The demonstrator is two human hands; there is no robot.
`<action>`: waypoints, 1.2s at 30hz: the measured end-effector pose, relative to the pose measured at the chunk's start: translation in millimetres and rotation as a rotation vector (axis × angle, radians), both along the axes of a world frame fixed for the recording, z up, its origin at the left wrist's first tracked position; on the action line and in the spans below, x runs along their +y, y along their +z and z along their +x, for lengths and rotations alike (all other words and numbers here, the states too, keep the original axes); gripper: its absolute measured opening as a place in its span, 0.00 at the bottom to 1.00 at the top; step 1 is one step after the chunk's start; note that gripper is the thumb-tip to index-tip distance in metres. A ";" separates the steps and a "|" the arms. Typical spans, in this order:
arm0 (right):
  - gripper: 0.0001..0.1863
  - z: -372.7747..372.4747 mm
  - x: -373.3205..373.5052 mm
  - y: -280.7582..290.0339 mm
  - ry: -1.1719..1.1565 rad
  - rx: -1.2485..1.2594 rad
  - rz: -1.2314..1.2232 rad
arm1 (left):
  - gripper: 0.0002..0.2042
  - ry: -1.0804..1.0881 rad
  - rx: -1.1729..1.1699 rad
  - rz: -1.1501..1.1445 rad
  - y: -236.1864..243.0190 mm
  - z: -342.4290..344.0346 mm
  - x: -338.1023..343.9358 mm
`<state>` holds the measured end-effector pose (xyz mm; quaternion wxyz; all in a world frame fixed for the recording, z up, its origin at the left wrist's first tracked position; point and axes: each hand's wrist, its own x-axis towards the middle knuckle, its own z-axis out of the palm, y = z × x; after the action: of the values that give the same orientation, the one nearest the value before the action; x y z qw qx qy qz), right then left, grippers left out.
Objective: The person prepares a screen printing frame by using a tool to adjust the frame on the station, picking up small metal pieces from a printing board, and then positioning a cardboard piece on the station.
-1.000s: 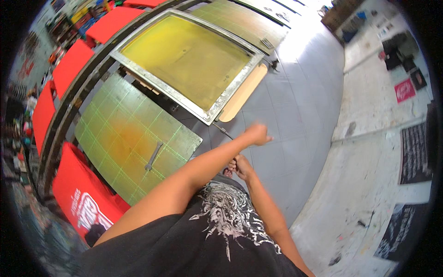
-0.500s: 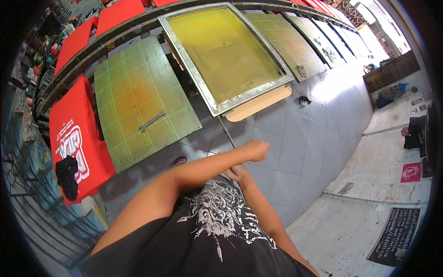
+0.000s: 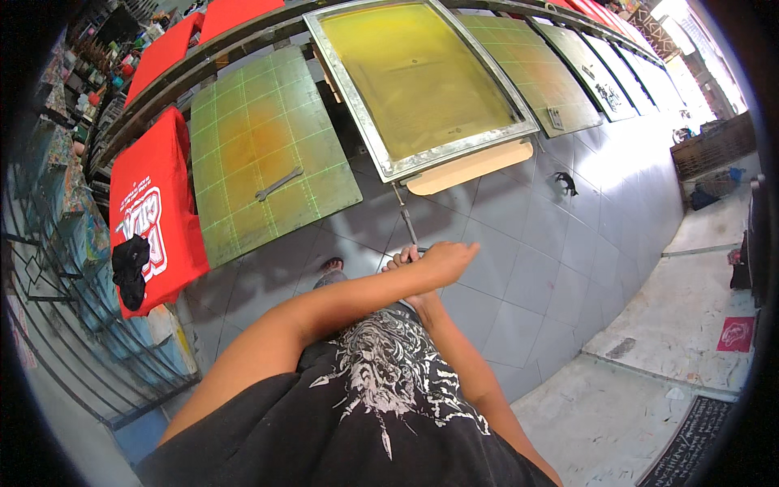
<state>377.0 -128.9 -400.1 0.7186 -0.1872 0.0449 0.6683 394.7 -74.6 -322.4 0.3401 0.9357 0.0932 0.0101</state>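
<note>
A metal rod [image 3: 407, 222] runs from the near edge of a framed printing screen [image 3: 388, 167] down toward me. My right hand [image 3: 402, 259] is closed at the rod's near end, its palm partly hidden behind my other arm. My left forearm crosses over my right wrist. My left hand [image 3: 448, 264] is closed just right of the rod, one finger or thumb pointing out to the right. What it holds, if anything, is hidden; a small dark curved edge shows beside it. The screen has yellow-green mesh in a silver frame, with a tan board [image 3: 471, 169] under it.
Left of the screen, a wrench [image 3: 278, 184] lies on a green gridded platen [image 3: 235, 231]. Beyond it a red printed shirt [image 3: 166, 280] carries a black cloth [image 3: 130, 272]. Another platen [image 3: 531, 77] is right of the screen. A black cat [image 3: 565, 183] is on the tiled floor [image 3: 519, 268].
The view has shifted, so the platens and screen sit higher and farther right. My right hand has moved up along the rod, and its fingers show more. My left hand stays crossed over.
</note>
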 end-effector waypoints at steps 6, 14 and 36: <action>0.15 7.6 -35.7 -40.2 -0.196 -0.684 -0.075 | 0.13 -0.005 -0.025 -0.202 14.5 -13.5 -23.7; 0.09 6.4 7.3 123.7 0.182 -2.271 -0.080 | 0.08 0.343 -0.047 -0.459 121.8 -163.0 45.0; 0.28 290.5 168.6 122.1 -0.211 -2.365 -0.520 | 0.09 1.328 -0.172 -0.026 -3.6 -273.0 224.8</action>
<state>667.6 39.7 -278.0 0.3078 -0.8151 -0.4907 -0.0055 121.7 150.3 -326.0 0.2790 0.6715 0.6220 0.2906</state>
